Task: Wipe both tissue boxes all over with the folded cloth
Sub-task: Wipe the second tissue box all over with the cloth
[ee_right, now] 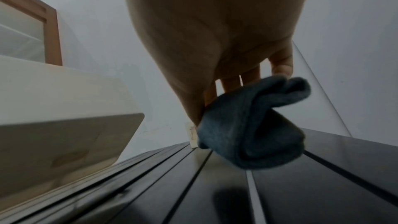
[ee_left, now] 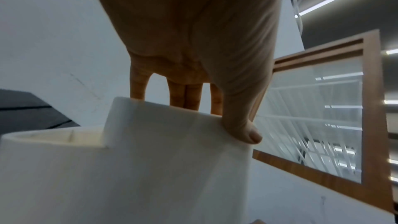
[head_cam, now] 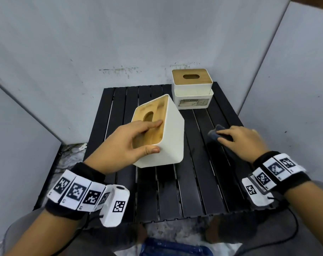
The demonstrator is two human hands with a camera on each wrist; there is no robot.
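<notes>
Two boxes: near box (head_cam: 172, 137) tilted, gripped by left hand (head_cam: 120, 145) at lid edge; far box (head_cam: 192, 89) at table (head_cam: 203, 191) back edge.
Cloth (head_cam: 215, 134): pinched by right hand (head_cam: 243, 141), above bare slats beside near box.

Black slatted table (head_cam: 203, 191) in a corner of pale grey wall panels (head_cam: 83, 43), scuffed w/ dark marks low on the back panel. Speckled floor (head_cam: 70, 159) beside the table's left edge. Blue item (head_cam: 175, 249) at bottom, blurred, can't ID.
</notes>
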